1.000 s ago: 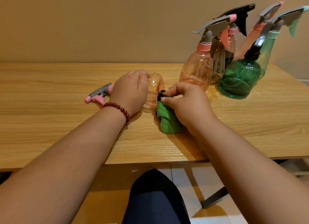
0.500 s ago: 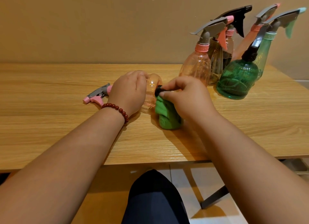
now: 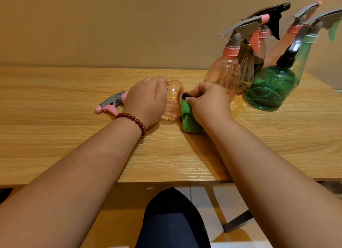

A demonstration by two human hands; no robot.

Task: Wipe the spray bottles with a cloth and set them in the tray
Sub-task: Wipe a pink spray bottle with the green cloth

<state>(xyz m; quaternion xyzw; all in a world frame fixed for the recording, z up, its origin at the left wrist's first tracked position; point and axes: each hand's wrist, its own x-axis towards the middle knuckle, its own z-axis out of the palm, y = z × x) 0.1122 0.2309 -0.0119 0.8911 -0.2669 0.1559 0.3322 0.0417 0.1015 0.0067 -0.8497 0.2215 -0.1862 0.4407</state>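
Note:
A clear pink spray bottle (image 3: 173, 103) lies on its side on the wooden table (image 3: 55, 136), its grey and pink trigger head (image 3: 111, 105) pointing left. My left hand (image 3: 146, 101) grips the bottle's body from above. My right hand (image 3: 207, 103) pinches a green cloth (image 3: 188, 118) with a black edge and presses it against the bottle's base. No tray is in view.
Several upright spray bottles stand in a group at the back right: a pink one (image 3: 224, 75), a dark green round one (image 3: 271, 89), a brownish one (image 3: 246, 70) and others behind. A beige wall runs behind the table. My knee (image 3: 172, 220) shows below the front edge.
My right hand with the cloth has shifted slightly up along the bottle's base, then back down a little. The left hand and bottle have stayed put.

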